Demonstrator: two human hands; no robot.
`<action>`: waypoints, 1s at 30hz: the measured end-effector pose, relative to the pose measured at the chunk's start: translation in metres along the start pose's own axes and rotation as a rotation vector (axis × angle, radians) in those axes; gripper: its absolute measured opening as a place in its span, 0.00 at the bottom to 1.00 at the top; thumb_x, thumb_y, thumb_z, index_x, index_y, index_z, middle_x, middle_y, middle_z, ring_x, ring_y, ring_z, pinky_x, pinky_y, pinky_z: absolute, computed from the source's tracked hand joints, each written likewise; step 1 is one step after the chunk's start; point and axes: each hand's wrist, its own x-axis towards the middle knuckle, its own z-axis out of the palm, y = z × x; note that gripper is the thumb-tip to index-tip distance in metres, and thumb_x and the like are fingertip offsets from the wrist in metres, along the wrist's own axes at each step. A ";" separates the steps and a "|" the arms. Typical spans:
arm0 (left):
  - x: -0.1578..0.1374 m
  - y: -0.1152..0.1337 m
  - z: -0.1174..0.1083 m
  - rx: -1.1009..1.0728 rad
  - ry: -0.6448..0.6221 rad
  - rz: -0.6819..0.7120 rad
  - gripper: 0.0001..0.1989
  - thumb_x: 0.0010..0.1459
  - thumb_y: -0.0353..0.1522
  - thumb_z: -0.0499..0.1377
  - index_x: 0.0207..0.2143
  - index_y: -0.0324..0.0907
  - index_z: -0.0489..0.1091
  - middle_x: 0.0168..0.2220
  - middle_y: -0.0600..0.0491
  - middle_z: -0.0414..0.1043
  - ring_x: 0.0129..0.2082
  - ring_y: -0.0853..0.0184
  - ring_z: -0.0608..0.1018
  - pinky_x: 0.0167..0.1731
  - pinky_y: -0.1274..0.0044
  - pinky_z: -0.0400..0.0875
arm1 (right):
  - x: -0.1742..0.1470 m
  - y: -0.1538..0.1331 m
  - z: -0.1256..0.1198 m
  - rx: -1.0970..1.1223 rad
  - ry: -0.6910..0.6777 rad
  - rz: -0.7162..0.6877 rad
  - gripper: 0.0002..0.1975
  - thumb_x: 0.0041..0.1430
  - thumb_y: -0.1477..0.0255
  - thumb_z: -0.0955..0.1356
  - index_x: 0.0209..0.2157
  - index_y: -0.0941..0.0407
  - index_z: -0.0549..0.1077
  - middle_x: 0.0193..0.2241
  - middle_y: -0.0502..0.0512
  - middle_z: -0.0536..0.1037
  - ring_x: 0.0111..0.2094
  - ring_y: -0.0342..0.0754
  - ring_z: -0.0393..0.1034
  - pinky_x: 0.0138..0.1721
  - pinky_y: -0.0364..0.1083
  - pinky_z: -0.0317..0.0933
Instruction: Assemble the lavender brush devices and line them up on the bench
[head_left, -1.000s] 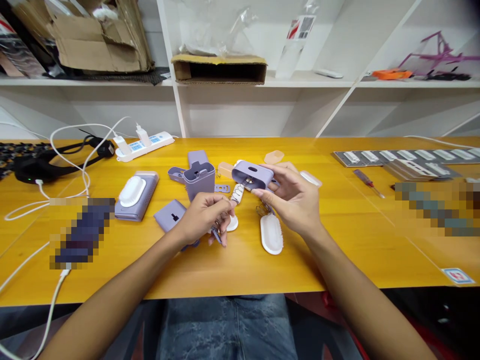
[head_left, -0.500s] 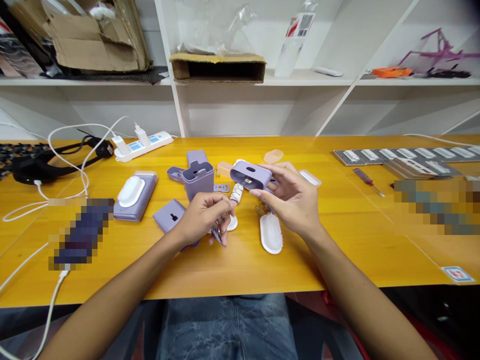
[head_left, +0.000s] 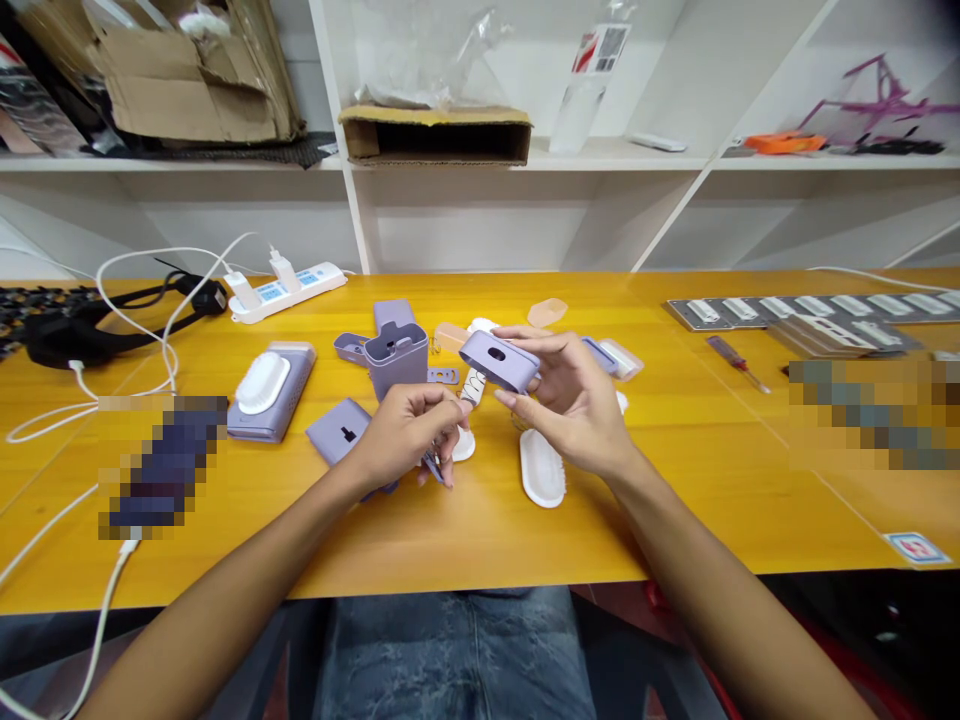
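Note:
Between the thumb and fingers of my right hand (head_left: 581,400) is a purple plastic shell (head_left: 499,362) with an oval hole, raised above the table. My left hand (head_left: 420,430) is closed in a pinch on a small purple plastic piece (head_left: 433,466), mostly hidden by the fingers. Behind my left hand stands an open purple housing (head_left: 397,360), and a flat purple cover (head_left: 337,432) lies left of it. A white oval brush head (head_left: 542,470) rests below my right hand. A white part with a wavy wire (head_left: 473,386) lies between the hands.
An assembled purple device with a white oval top (head_left: 262,385) sits at left, near a power strip (head_left: 289,292) and white cables. A screwdriver (head_left: 737,363) and a grey strip with white pieces (head_left: 810,311) lie at right. White shelves with cardboard boxes (head_left: 435,137) stand behind.
My right hand has tilted the purple shell, so its oval-holed face shows and its open inside no longer does. The hand shifted slightly left. My left hand has stayed nearly still.

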 end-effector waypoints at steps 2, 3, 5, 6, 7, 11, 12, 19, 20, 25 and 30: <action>0.000 -0.001 0.000 0.063 0.014 0.007 0.15 0.62 0.42 0.65 0.31 0.41 0.71 0.18 0.58 0.70 0.14 0.65 0.80 0.08 0.84 0.62 | -0.001 -0.004 0.000 0.026 -0.038 0.057 0.23 0.60 0.62 0.81 0.50 0.47 0.71 0.66 0.62 0.74 0.70 0.59 0.68 0.64 0.62 0.72; 0.000 -0.002 0.000 0.097 0.022 0.009 0.14 0.62 0.42 0.64 0.31 0.41 0.71 0.18 0.58 0.71 0.14 0.65 0.80 0.08 0.84 0.62 | -0.001 -0.005 0.000 0.044 -0.052 0.081 0.23 0.61 0.62 0.81 0.50 0.47 0.70 0.67 0.62 0.74 0.69 0.59 0.69 0.63 0.62 0.73; 0.001 -0.003 -0.001 0.152 0.029 0.011 0.12 0.62 0.40 0.63 0.32 0.41 0.72 0.19 0.58 0.71 0.15 0.65 0.81 0.09 0.84 0.63 | -0.001 -0.006 -0.002 0.090 -0.066 0.113 0.22 0.62 0.61 0.80 0.48 0.47 0.68 0.67 0.62 0.74 0.66 0.59 0.72 0.60 0.61 0.75; 0.001 -0.004 -0.001 0.172 0.030 0.012 0.12 0.62 0.40 0.63 0.32 0.41 0.72 0.19 0.58 0.71 0.15 0.65 0.81 0.09 0.84 0.64 | -0.001 -0.006 -0.003 0.111 -0.063 0.126 0.21 0.63 0.60 0.79 0.47 0.48 0.68 0.67 0.62 0.75 0.64 0.59 0.75 0.57 0.60 0.77; 0.001 -0.005 -0.001 0.188 0.031 0.017 0.11 0.62 0.40 0.63 0.32 0.41 0.72 0.19 0.58 0.71 0.15 0.65 0.81 0.10 0.84 0.64 | -0.001 -0.005 -0.004 0.123 -0.052 0.141 0.20 0.64 0.59 0.79 0.46 0.48 0.67 0.66 0.61 0.76 0.60 0.58 0.77 0.53 0.58 0.78; 0.002 -0.007 -0.001 0.222 0.038 0.040 0.13 0.64 0.41 0.65 0.33 0.40 0.73 0.19 0.56 0.73 0.16 0.65 0.81 0.12 0.84 0.66 | 0.002 0.000 -0.006 0.160 -0.023 0.228 0.22 0.62 0.60 0.80 0.43 0.48 0.66 0.49 0.55 0.84 0.41 0.51 0.81 0.39 0.50 0.78; 0.002 -0.007 -0.001 0.224 0.043 0.044 0.14 0.64 0.42 0.65 0.34 0.40 0.74 0.19 0.56 0.74 0.16 0.65 0.81 0.13 0.84 0.66 | 0.003 0.001 -0.006 0.182 -0.029 0.244 0.23 0.60 0.61 0.81 0.45 0.48 0.66 0.46 0.54 0.84 0.39 0.49 0.81 0.38 0.50 0.77; 0.004 -0.003 -0.005 0.113 0.109 0.136 0.22 0.61 0.48 0.71 0.43 0.39 0.75 0.25 0.55 0.77 0.16 0.67 0.79 0.16 0.80 0.69 | 0.006 -0.007 -0.012 0.329 -0.063 0.390 0.29 0.53 0.69 0.82 0.56 0.52 0.75 0.41 0.53 0.82 0.34 0.48 0.78 0.32 0.47 0.73; 0.005 -0.003 -0.006 0.081 0.128 0.152 0.23 0.61 0.49 0.71 0.43 0.39 0.75 0.25 0.55 0.77 0.16 0.68 0.78 0.16 0.79 0.69 | 0.006 -0.008 -0.012 0.338 -0.066 0.412 0.28 0.54 0.69 0.81 0.55 0.53 0.77 0.38 0.53 0.82 0.33 0.48 0.77 0.31 0.48 0.72; 0.008 -0.007 -0.007 -0.081 0.161 0.199 0.21 0.61 0.47 0.71 0.42 0.38 0.76 0.28 0.54 0.75 0.21 0.72 0.75 0.21 0.79 0.71 | 0.006 -0.007 -0.009 0.327 0.008 0.409 0.25 0.52 0.70 0.80 0.53 0.52 0.80 0.38 0.53 0.81 0.33 0.49 0.76 0.32 0.49 0.71; 0.008 -0.005 -0.007 -0.216 0.149 0.192 0.21 0.60 0.44 0.72 0.46 0.38 0.76 0.35 0.50 0.79 0.28 0.68 0.79 0.22 0.80 0.71 | 0.008 -0.004 -0.012 0.285 0.118 0.364 0.21 0.52 0.71 0.79 0.50 0.50 0.81 0.38 0.53 0.80 0.34 0.50 0.75 0.32 0.50 0.72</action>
